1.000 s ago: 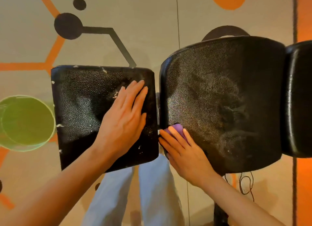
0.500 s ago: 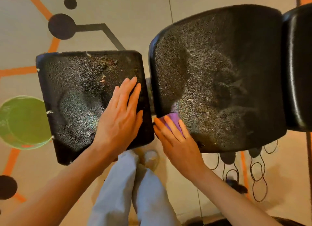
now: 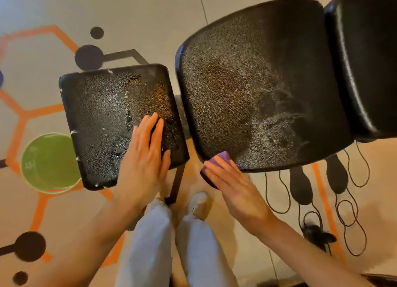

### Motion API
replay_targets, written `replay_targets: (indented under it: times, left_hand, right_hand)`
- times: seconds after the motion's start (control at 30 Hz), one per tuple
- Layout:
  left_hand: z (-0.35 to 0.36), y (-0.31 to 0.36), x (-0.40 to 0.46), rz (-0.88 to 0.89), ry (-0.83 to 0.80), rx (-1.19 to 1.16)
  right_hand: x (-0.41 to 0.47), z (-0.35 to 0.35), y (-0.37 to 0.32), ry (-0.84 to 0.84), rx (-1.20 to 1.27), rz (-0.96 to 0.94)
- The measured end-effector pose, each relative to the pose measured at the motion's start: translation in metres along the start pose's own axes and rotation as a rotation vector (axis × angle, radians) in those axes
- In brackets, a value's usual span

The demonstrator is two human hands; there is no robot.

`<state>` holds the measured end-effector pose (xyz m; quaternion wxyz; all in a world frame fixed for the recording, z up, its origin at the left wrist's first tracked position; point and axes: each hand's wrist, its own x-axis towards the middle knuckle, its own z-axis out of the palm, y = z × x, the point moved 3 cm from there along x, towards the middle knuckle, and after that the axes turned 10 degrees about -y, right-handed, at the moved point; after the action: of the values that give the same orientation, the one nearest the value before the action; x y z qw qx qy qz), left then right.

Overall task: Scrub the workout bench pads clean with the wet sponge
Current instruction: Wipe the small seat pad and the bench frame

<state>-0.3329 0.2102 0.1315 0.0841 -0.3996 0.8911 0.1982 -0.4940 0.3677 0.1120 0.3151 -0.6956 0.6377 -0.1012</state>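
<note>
Bucket beside small pad | left fingers flat | right fingers pressing sponge

Both forearms bare, no sleeves, no watch or rings visible. Left hand, right hand ungloved. Light grey-blue trousers. Pale shoes, blurred, detail unclear.

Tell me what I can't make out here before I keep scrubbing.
- Purple sponge: head view, mostly covered by the right hand.
- Third pad: cut off by the right edge.
- Green bucket: partly behind the small pad.
- Small pad's near corner: under the left hand.
</note>
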Motion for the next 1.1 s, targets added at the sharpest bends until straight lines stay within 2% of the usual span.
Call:
replay_targets:
  times: [0.27, 0.4, 0.47, 0.53, 0.7, 0.77, 0.87, 0.97, 1.1]
  left_hand:
    - [-0.016, -0.03, 0.013, -0.011, -0.005, -0.015]
    - [-0.023, -0.05, 0.026, 0.023, -0.007, 0.035]
    - [-0.026, -0.063, 0.033, 0.039, -0.004, 0.058]
    - [-0.028, -0.078, 0.039, 0.045, -0.008, 0.074]
    - [-0.027, -0.093, 0.041, 0.114, -0.012, 0.08]
    - [-0.027, -0.092, 0.041, 0.101, 0.009, 0.107]
    - [-0.025, -0.092, 0.042, 0.094, 0.021, 0.117]
    - [-0.024, -0.093, 0.042, 0.096, 0.03, 0.109]
    - [-0.024, -0.092, 0.043, 0.098, 0.032, 0.108]
  right_hand:
    - [0.081, -0.015, -0.039, 0.512, 0.523, 0.236]
    - [0.129, -0.01, -0.046, 0.528, 0.68, 0.35]
    - [0.148, 0.0, -0.05, 0.501, 0.643, 0.37]
    - [0.149, 0.016, -0.056, 0.489, 0.484, 0.372]
    - [0.102, 0.053, -0.09, 0.424, 0.267, 0.381]
    - [0.11, 0.048, -0.086, 0.43, 0.236, 0.378]
    - [0.169, 0.015, -0.061, 0.447, 0.17, 0.402]
    - [0.216, -0.01, -0.04, 0.391, 0.123, 0.434]
    - [0.158, 0.015, -0.064, 0.293, -0.01, 0.356]
